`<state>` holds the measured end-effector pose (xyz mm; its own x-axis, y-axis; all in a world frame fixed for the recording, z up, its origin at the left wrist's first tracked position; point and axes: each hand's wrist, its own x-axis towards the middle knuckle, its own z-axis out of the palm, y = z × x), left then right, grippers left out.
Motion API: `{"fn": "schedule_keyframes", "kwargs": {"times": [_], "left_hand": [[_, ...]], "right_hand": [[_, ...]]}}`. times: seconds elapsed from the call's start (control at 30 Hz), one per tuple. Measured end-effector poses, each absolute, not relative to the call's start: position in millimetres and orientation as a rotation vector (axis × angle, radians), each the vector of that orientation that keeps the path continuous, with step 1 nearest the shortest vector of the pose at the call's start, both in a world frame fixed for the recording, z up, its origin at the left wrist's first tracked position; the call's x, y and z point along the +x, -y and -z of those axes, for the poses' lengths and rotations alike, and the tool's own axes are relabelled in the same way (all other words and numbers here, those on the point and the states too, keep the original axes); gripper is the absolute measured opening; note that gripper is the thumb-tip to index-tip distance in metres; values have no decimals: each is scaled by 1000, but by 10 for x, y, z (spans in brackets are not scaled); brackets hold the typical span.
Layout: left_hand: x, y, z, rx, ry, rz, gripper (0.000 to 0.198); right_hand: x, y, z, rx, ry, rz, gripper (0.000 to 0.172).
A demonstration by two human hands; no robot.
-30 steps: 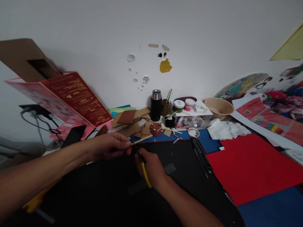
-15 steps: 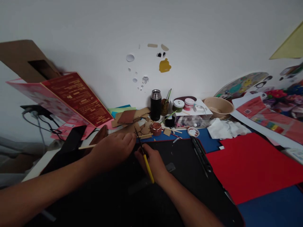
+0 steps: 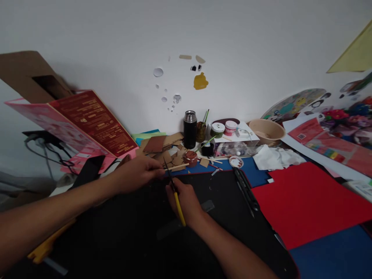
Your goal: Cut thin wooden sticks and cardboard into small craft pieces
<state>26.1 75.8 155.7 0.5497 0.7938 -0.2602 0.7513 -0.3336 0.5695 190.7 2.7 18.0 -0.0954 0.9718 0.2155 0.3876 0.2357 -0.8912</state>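
My left hand (image 3: 139,172) is closed in a pinch, and a thin wooden stick (image 3: 177,167) reaches out from its fingertips to the right. The stick's other end is hidden behind the hand and forearm. My right hand (image 3: 187,199) is wrapped round a pair of scissors with yellow handles (image 3: 179,209). Its dark blades point up and away, near the left fingertips and close to the stick. I cannot tell whether the blades touch the stick. Both hands are over the black mat (image 3: 122,240).
Cardboard scraps (image 3: 174,155), a brown paint jar (image 3: 191,158) and a black flask (image 3: 190,131) stand behind my hands. To the right lie a black utility knife (image 3: 245,186) and red paper (image 3: 310,205). A yellow piece (image 3: 49,244) lies under my left forearm.
My left hand has turned and shifted slightly left, its forearm now higher, uncovering the yellow piece. The stick's left end has gone out of sight. The scissors have hardly moved.
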Motion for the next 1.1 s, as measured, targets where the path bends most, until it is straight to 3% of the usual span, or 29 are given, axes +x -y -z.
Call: {"fn": "schedule_keyframes", "kwargs": {"times": [0.2, 0.33, 0.47, 0.63, 0.77, 0.87, 1.1], "left_hand": [[124, -814, -1419, 1337, -1135, -20, 48], [84, -835, -1383, 1217, -1059, 11, 48], [179, -794, -1448, 1518, -1122, -45, 50], [373, -622, -1517, 2232, -1313, -161, 39], [412, -509, -1464, 2768, -1437, 64, 22], [385, -441, -1412, 3070, -1299, 193, 36], [405, -415, -1454, 2981, -1369, 147, 35]], "right_hand": [[1912, 23, -161, -1261, 1698, -815, 20], [1917, 29, -154, -1253, 1711, -818, 19], [1946, 3, -167, -1247, 1674, -847, 18], [1978, -22, -176, -1263, 1616, -858, 20], [1990, -24, -195, -1247, 1575, -910, 23], [1991, -25, -206, -1238, 1561, -973, 26], [1966, -43, -165, -1276, 1596, -912, 26]]}}
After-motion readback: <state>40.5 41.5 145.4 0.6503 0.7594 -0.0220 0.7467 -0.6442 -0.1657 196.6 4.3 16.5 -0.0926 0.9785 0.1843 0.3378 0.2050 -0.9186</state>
